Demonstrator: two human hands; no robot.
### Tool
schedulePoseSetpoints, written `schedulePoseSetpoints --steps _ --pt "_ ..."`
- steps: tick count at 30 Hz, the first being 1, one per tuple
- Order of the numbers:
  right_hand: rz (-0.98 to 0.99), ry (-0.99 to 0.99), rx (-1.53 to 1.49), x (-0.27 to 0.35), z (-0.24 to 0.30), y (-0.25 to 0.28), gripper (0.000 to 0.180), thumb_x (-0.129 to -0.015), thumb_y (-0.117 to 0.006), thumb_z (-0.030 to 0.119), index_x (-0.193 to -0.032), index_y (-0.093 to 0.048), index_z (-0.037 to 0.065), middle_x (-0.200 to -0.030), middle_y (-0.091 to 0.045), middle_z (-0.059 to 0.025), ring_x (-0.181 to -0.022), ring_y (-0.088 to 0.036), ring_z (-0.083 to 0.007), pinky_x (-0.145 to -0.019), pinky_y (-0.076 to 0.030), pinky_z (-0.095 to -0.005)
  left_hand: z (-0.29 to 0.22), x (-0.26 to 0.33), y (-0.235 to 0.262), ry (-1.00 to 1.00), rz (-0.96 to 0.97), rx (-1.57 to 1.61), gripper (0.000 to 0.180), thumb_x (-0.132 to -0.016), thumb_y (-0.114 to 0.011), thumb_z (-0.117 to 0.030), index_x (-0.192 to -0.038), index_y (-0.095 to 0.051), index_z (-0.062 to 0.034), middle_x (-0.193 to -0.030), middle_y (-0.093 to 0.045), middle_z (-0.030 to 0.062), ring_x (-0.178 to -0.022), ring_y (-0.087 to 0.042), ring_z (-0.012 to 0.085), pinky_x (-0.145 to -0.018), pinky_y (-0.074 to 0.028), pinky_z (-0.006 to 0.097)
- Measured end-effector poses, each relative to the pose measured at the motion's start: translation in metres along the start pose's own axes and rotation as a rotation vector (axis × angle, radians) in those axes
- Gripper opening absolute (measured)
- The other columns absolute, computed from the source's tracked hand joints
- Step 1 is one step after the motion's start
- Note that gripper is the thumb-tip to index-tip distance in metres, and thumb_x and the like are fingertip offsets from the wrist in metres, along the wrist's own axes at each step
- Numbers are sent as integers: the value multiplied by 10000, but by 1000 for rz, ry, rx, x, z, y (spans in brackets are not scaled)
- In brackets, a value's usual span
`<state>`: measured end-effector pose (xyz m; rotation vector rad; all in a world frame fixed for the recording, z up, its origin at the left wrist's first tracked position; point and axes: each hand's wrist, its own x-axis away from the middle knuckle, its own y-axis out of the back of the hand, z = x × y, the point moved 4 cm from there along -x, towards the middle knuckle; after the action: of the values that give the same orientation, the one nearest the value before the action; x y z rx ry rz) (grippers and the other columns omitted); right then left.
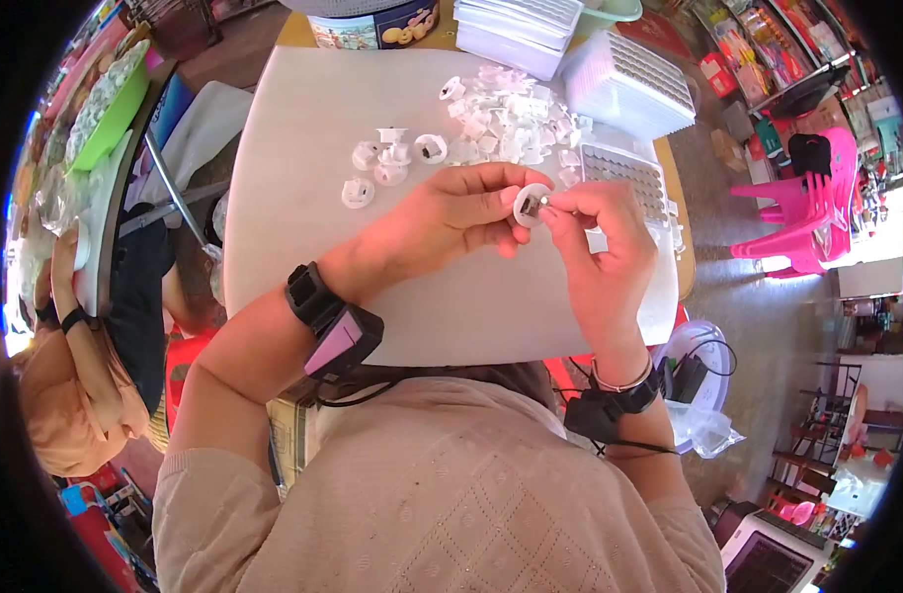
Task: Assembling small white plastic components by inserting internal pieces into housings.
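Above the white table [303,109], my left hand [442,212] holds a small round white plastic piece [524,210] between thumb and fingers. A dark slot shows in the piece's face. My right hand [610,247] is closed in a pinch at the piece's right side; a tiny shiny bit shows at its fingertips, too small to name. Several similar white pieces [390,158] lie left of my hands, with a single one [358,193] nearer me. Beyond my hands spreads a loose pile of white plastic parts [511,114].
A tray with rows of small round items [624,178] lies beside my right hand. Stacked white trays [629,84] and a tub [372,25] stand at the far edge. At left, another person's arm [86,336] rests near a green basin [111,109]. Pink chairs [797,217] stand at right.
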<state>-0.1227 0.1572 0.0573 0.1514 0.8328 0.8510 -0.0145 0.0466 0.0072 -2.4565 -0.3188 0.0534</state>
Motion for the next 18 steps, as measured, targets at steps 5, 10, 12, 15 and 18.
schedulePoseSetpoints --steps 5,10,12,15,18 --pt "-12 120 150 2 5 -6 126 -763 -667 -41 -841 -631 52 -812 -607 -61 -723 -543 -230 -621 -448 -326 0 1 0 -26 18 33 362 -983 -477 -157 -1306 -465 6 -1066 -569 28 -866 -558 107 -747 -473 257" --pt "43 41 110 1 1 -8 129 -762 -672 -39 -845 -630 50 -804 -602 -58 -735 -544 -221 -618 -451 -315 5 -2 4 -90 22 -97 418 -988 -486 -205 -1354 -440 -6 -1046 -573 23 -842 -551 97 -745 -478 256" --pt "90 -17 58 -1 -2 -5 133 -758 -677 -38 -848 -628 48 -811 -603 -60 -734 -546 -213 -616 -453 -309 3 -2 3 -90 12 -185 435 -986 -490 -212 -1367 -429 -12 -1044 -573 22 -831 -551 98 -738 -481 256" --pt "146 -84 -1 0 -9 -3 154 -752 -686 -40 -871 -631 41 -827 -604 -65 -723 -547 -193 -612 -459 -298 3 -2 3 -84 12 -316 451 -985 -493 -215 -1385 -413 -23 -1040 -575 23 -810 -551 101 -729 -486 258" --pt "151 -173 -20 -2 -3 -2 199 -747 -687 -53 -920 -642 34 -841 -605 -71 -716 -559 -182 -610 -470 -294 4 -2 2 -86 22 -371 461 -985 -494 -212 -1395 -397 -27 -1036 -579 32 -796 -553 104 -722 -492 263"
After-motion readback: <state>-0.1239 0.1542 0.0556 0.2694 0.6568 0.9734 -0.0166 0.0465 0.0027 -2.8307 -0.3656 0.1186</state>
